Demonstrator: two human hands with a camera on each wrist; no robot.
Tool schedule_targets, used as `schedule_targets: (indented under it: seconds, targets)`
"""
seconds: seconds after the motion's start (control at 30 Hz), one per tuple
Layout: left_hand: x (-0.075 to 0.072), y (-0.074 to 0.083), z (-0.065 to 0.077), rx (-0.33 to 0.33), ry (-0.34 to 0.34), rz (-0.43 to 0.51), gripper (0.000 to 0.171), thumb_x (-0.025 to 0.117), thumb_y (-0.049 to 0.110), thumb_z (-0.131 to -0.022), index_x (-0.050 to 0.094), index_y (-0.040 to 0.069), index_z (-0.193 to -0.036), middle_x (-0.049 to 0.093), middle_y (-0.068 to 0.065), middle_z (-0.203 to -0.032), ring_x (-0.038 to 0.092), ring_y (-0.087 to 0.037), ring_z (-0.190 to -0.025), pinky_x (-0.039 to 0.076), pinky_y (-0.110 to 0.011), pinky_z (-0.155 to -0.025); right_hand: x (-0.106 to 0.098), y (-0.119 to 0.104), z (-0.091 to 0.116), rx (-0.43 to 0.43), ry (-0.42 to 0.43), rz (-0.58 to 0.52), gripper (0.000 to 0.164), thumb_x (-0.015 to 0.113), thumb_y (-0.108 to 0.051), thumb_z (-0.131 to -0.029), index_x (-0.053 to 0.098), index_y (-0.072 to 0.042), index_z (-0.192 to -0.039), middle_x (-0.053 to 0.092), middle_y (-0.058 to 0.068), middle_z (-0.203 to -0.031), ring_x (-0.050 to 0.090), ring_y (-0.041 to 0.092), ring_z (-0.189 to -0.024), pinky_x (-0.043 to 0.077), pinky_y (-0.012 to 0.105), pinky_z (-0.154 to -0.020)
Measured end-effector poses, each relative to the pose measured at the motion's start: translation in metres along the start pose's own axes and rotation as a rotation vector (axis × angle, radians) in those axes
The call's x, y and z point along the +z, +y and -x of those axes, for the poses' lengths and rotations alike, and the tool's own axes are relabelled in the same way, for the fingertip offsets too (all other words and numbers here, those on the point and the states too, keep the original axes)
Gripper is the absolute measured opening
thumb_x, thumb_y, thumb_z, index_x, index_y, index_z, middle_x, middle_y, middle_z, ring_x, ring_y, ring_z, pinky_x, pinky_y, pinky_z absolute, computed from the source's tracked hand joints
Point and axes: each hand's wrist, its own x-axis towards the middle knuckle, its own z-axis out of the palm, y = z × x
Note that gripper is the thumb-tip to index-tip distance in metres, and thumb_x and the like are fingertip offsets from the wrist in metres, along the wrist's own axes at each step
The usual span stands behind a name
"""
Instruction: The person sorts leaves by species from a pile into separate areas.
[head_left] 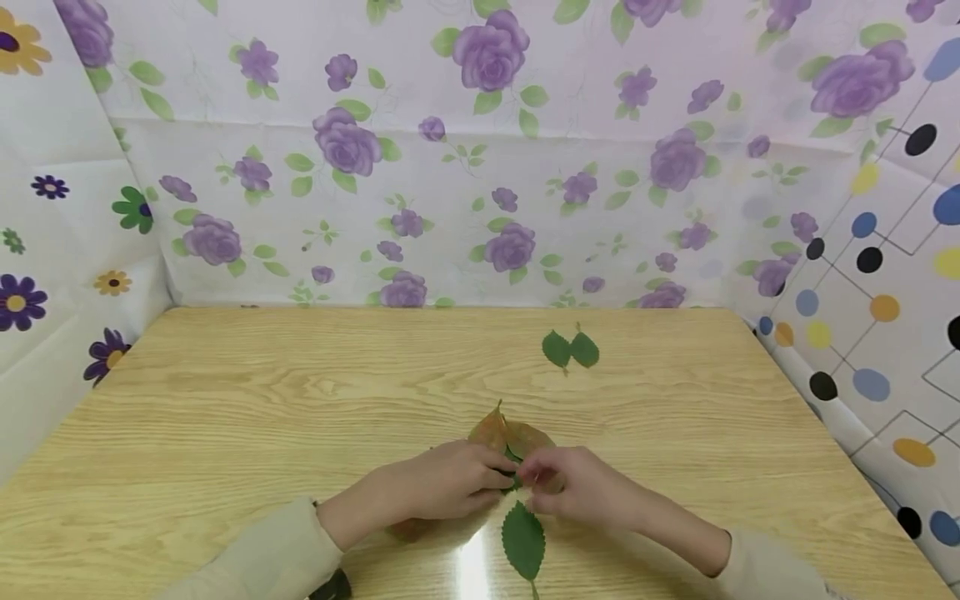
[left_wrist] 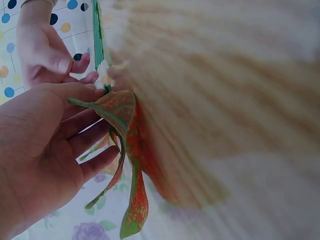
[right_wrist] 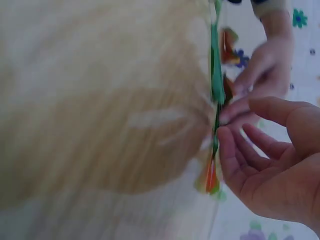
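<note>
In the head view, my left hand [head_left: 453, 479] and right hand [head_left: 581, 487] meet low over the table, around a mostly covered green leaf [head_left: 513, 455]. The left fingers reach flat to its left side; the right fingertips touch down at its right, loosely bent. Just beyond them lie reddish-orange leaves [head_left: 489, 428] with stems. A toothed green leaf [head_left: 523, 540] lies nearer me, below the fingertips. Curled reddish leaves [left_wrist: 134, 150] stand beside the left fingers in the left wrist view. The right wrist view shows the green leaf [right_wrist: 216, 65] edge-on near both hands.
Two green leaves [head_left: 557, 348] lie side by side farther back on the wooden table [head_left: 300, 392]. Part of a brownish leaf [head_left: 411, 530] shows under the left wrist. A dark object [head_left: 333, 587] sits by the left sleeve. Patterned sheets [head_left: 420, 183] enclose the back and sides.
</note>
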Motion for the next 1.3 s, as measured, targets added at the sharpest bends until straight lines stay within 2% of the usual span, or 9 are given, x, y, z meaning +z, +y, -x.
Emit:
schedule_targets:
  seconds: [0.17, 0.3, 0.53, 0.8, 1.0, 1.3]
  targets:
    - [0.000, 0.001, -0.001, -0.019, 0.002, 0.034, 0.028, 0.058, 0.013, -0.098, 0.066, 0.005, -0.123, 0.061, -0.007, -0.128, 0.054, -0.013, -0.119, 0.042, -0.019, -0.097, 0.011, -0.007, 0.003, 0.041, -0.034, 0.083, 0.041, 0.081, -0.021, -0.080, 0.065, -0.004, -0.113, 0.062, -0.001, -0.106, 0.057, 0.013, -0.094, 0.051, 0.025, -0.077]
    - [-0.001, 0.003, -0.001, -0.061, -0.024, 0.041, 0.026, 0.057, 0.014, -0.099, 0.067, 0.005, -0.122, 0.060, -0.007, -0.129, 0.055, -0.014, -0.119, 0.043, -0.020, -0.097, 0.017, -0.011, 0.002, 0.072, -0.057, 0.146, 0.050, 0.086, -0.023, -0.073, 0.065, -0.003, -0.114, 0.053, -0.005, -0.100, 0.051, 0.008, -0.085, 0.049, 0.021, -0.072]
    - [0.000, 0.002, 0.000, -0.029, -0.049, -0.038, 0.025, 0.057, 0.016, -0.099, 0.068, 0.007, -0.120, 0.060, -0.006, -0.128, 0.054, -0.014, -0.120, 0.042, -0.020, -0.098, 0.020, -0.014, 0.004, 0.072, -0.051, 0.201, 0.045, 0.089, -0.017, -0.069, 0.066, -0.006, -0.107, 0.048, -0.006, -0.094, 0.048, 0.006, -0.081, 0.048, 0.021, -0.069]
    - [0.000, 0.002, 0.002, -0.007, 0.003, -0.011, 0.023, 0.060, 0.014, -0.097, 0.070, 0.004, -0.116, 0.063, -0.008, -0.123, 0.057, -0.014, -0.116, 0.043, -0.018, -0.095, 0.021, -0.012, 0.003, 0.089, -0.054, 0.131, 0.043, 0.088, -0.012, -0.069, 0.059, -0.013, -0.099, 0.053, -0.007, -0.093, 0.050, 0.007, -0.082, 0.048, 0.022, -0.072]
    - [0.000, 0.001, 0.003, 0.041, 0.052, -0.001, 0.022, 0.063, 0.010, -0.095, 0.070, 0.002, -0.114, 0.065, -0.010, -0.120, 0.060, -0.016, -0.112, 0.045, -0.017, -0.093, 0.020, -0.011, 0.002, 0.090, -0.060, 0.044, 0.044, 0.086, -0.003, -0.070, 0.053, -0.011, -0.100, 0.058, -0.003, -0.091, 0.054, 0.008, -0.078, 0.049, 0.022, -0.069]
    - [0.000, 0.000, 0.001, 0.022, 0.030, -0.009, 0.023, 0.064, 0.010, -0.094, 0.070, 0.004, -0.115, 0.065, -0.007, -0.121, 0.059, -0.014, -0.113, 0.045, -0.017, -0.093, 0.017, -0.005, 0.002, 0.047, -0.042, -0.014, 0.042, 0.081, 0.002, -0.074, 0.051, -0.010, -0.101, 0.061, -0.005, -0.088, 0.057, 0.006, -0.075, 0.051, 0.022, -0.068]
